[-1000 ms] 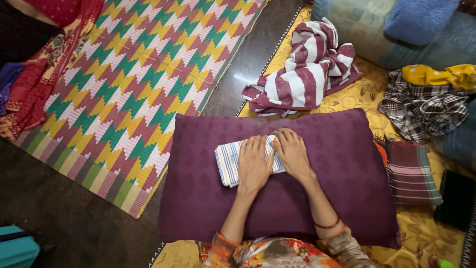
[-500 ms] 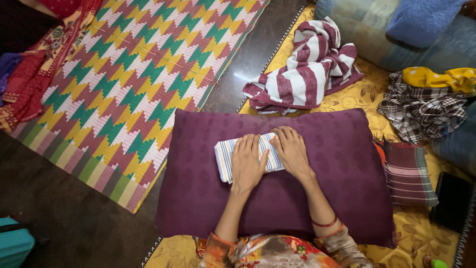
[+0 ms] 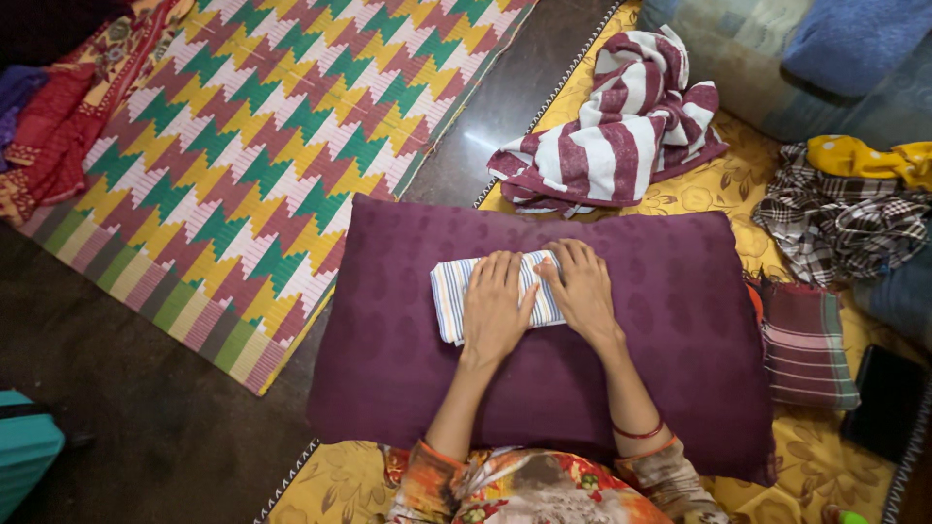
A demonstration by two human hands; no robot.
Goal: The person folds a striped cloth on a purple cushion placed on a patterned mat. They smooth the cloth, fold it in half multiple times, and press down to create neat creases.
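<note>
On top of the purple pillow (image 3: 408,378), a folded striped cloth (image 3: 449,297) lies under both palms. Left hand (image 3: 495,309) rests flat and open across its middle; right hand (image 3: 584,291) presses open-fingered on its right end. A maroon-striped towel (image 3: 610,136) lies crumpled beyond the pillow.

Open pillow surface on every side of the folded cloth

Bare purple pillow (image 3: 408,388) is left free left of, right of and below the folded striped cloth (image 3: 449,296). The far edge is crowded by a maroon-striped towel (image 3: 607,146); the right edge is hemmed by a folded checked cloth (image 3: 806,344) and a dark flat object (image 3: 888,403).
</note>
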